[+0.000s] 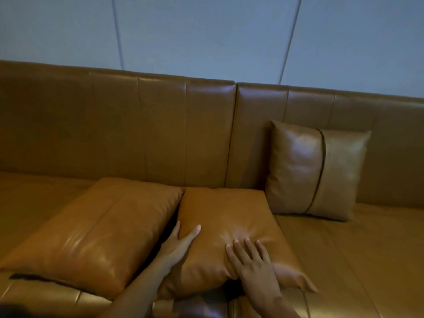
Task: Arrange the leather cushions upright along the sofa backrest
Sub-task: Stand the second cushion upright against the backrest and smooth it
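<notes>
2 hands on middle cushion (231, 230), flat on sofa seat (344, 260). Right hand (254, 265) palm down, fingers spread over near right part, gripping nothing. Left hand (177, 243) clasping left edge: thumb on top, fingers tucked into gap beside left cushion (98, 235), also flat, touching. Farther right, third cushion (314, 171) upright against backrest (142, 131). Beyond, blue-grey wall panels (206, 33).
</notes>
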{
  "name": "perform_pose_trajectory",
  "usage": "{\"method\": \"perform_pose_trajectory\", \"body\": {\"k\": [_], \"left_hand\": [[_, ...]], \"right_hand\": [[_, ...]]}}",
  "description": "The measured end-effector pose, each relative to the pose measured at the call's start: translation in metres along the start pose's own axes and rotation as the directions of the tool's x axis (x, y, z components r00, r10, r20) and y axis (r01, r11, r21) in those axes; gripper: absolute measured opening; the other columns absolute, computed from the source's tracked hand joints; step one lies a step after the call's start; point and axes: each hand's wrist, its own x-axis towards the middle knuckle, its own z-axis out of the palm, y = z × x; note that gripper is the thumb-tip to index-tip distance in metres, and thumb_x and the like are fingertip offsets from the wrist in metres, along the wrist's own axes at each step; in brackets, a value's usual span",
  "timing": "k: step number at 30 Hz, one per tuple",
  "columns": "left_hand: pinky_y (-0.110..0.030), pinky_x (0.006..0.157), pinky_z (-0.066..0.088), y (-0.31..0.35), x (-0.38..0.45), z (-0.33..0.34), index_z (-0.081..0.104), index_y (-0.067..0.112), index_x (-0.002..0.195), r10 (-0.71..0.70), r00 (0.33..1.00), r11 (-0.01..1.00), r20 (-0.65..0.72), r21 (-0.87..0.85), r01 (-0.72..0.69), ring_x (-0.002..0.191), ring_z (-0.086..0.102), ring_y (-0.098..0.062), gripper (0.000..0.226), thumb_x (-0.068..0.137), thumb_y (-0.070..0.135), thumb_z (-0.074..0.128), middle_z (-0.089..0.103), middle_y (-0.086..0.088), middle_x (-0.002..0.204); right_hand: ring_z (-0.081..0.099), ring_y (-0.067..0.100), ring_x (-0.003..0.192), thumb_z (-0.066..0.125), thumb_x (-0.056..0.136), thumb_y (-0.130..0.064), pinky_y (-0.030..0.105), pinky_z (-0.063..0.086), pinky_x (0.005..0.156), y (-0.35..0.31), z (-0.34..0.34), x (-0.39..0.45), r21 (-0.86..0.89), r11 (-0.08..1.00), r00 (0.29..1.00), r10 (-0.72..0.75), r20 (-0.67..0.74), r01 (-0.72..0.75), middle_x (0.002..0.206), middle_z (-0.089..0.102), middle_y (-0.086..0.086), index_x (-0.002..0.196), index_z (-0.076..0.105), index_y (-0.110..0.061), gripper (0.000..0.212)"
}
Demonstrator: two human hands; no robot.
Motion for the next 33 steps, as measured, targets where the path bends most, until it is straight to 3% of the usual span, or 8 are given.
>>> {"method": "perform_pose_trajectory", "body": {"k": [4, 8, 14, 19, 23, 26, 29, 33], "left_hand": [[-0.052, 0.113, 0.029, 0.02, -0.005, -0.004, 0.008, 0.037, 0.158, -0.066, 0.997, 0.998, 0.052, -0.015, 0.066, 0.142, 0.032, -0.035, 0.127, 0.054, 0.092, 0.055, 0.023, -0.004, 0.163], [-0.051, 0.114, 0.026, 0.053, -0.01, -0.014, 0.011, 0.027, 0.158, -0.103, 0.99, 0.995, 0.099, 0.011, 0.102, 0.143, 0.029, -0.036, 0.117, 0.066, 0.085, 0.054, 0.021, -0.008, 0.163], [-0.043, 0.088, 0.049, 0.129, -0.036, -0.051, 0.049, 0.019, 0.141, -0.067, 0.973, 0.99, 0.222, 0.134, 0.037, 0.111, 0.058, -0.032, 0.081, 0.08, 0.072, 0.056, 0.059, -0.01, 0.126], [-0.046, 0.089, 0.054, 0.175, -0.048, -0.087, 0.073, 0.025, 0.109, 0.255, 0.961, 0.952, 0.106, 0.147, -0.268, 0.104, 0.065, -0.027, 0.071, 0.064, 0.077, 0.061, 0.069, -0.005, 0.109], [-0.031, 0.07, 0.048, 0.187, -0.028, -0.092, 0.065, 0.037, 0.118, 0.571, 0.821, 0.656, 0.02, 0.59, -0.47, 0.095, 0.06, -0.015, 0.072, 0.068, 0.087, 0.055, 0.064, 0.009, 0.113], [-0.059, 0.097, 0.043, 0.184, 0.004, -0.071, 0.052, 0.033, 0.138, 0.845, 0.528, 0.234, -0.079, 0.944, -0.233, 0.117, 0.055, -0.035, 0.067, 0.087, 0.075, 0.039, 0.061, -0.006, 0.13], [-0.081, 0.104, 0.009, 0.185, 0.026, -0.039, 0.046, 0.034, 0.144, 0.914, 0.396, 0.184, -0.085, 0.958, -0.219, 0.135, 0.039, -0.045, 0.054, 0.096, 0.057, 0.034, 0.053, -0.017, 0.142], [-0.082, 0.101, -0.006, 0.195, 0.052, -0.006, 0.035, 0.044, 0.149, 0.92, 0.38, 0.201, -0.095, 0.947, -0.249, 0.145, 0.019, -0.045, 0.067, 0.09, 0.074, 0.025, 0.038, -0.017, 0.155]], "right_hand": [[0.071, 0.025, 0.102, 0.045, 0.08, -0.02, 0.036, 0.058, 0.084, 0.006, -0.024, 0.002, 0.039, 0.999, 0.999, 0.011, -0.03, -0.01, 0.113, 0.074, 0.003, 0.118, 0.072, -0.019, 0.047], [0.046, 0.031, 0.133, 0.044, 0.099, -0.014, 0.041, 0.038, 0.106, 0.021, -0.054, 0.014, 0.098, 0.994, 0.999, -0.043, 0.027, 0.04, 0.151, 0.045, 0.01, 0.151, 0.034, -0.016, 0.052], [0.062, 0.029, 0.107, 0.07, 0.087, -0.036, 0.039, 0.048, 0.084, 0.059, -0.15, 0.066, 0.074, 0.997, 1.0, 0.003, 0.004, -0.004, 0.115, 0.065, 0.006, 0.113, 0.064, -0.021, 0.03], [0.058, 0.022, 0.097, 0.084, 0.073, -0.033, 0.044, 0.05, 0.083, 0.09, -0.188, 0.12, 0.322, 0.946, 0.998, 0.036, 0.043, -0.048, 0.099, 0.063, -0.003, 0.095, 0.066, -0.026, 0.029], [0.055, 0.021, 0.1, 0.077, 0.081, -0.035, 0.04, 0.043, 0.077, 0.11, -0.187, 0.166, 0.323, 0.945, 0.992, 0.086, -0.097, -0.05, 0.105, 0.058, -0.004, 0.105, 0.056, -0.032, 0.033], [0.051, 0.029, 0.12, 0.062, 0.091, -0.043, 0.046, 0.038, 0.098, 0.117, -0.173, 0.189, 0.223, 0.972, 0.972, 0.123, -0.203, -0.076, 0.128, 0.056, 0.003, 0.134, 0.047, -0.029, 0.048], [0.037, 0.029, 0.137, 0.029, 0.103, -0.051, 0.048, 0.02, 0.115, 0.12, -0.147, 0.199, 0.146, 0.982, 0.928, 0.166, -0.333, -0.123, 0.147, 0.046, 0.007, 0.15, 0.03, -0.025, 0.054], [0.048, 0.031, 0.126, 0.016, 0.102, -0.051, 0.052, 0.026, 0.112, 0.132, -0.111, 0.205, 0.091, 0.97, 0.834, 0.239, -0.498, -0.223, 0.132, 0.058, 0.011, 0.14, 0.043, -0.024, 0.054]]}}
